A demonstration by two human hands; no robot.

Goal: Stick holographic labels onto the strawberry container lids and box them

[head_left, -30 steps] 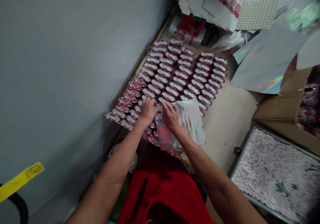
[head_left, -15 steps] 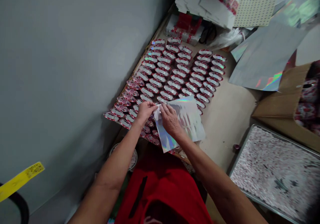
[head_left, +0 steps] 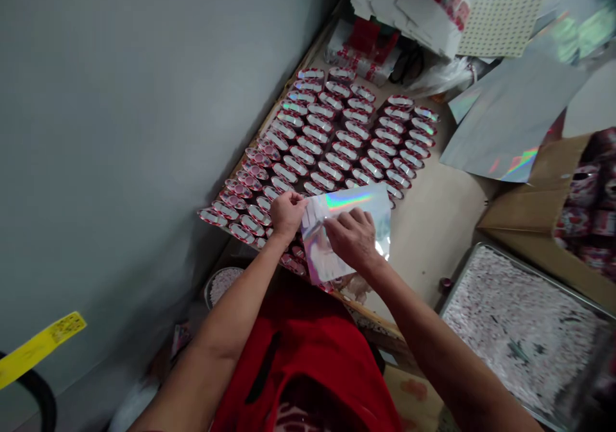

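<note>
A shiny silver holographic sheet with pale strip-shaped labels at its left side lies slanted over the front of several rows of small red-patterned packs. Each pack stands with a narrow oval top, many topped by a whitish strip. My left hand pinches the sheet's upper left edge between thumb and fingers. Over the middle of the sheet is my right hand, its fingers curled and pressed together near the strips. What its fingertips hold, if anything, is too small to make out.
A cardboard box of red-patterned packs stands at right, above a metal tray of small whitish pieces. More silver sheets, a dotted yellow sheet and white papers lie at the back. A grey wall borders the left.
My right hand has moved right and slightly down across the sheet, away from my left hand. The left hand stays at the sheet's upper left edge. The view has shifted slightly.
</note>
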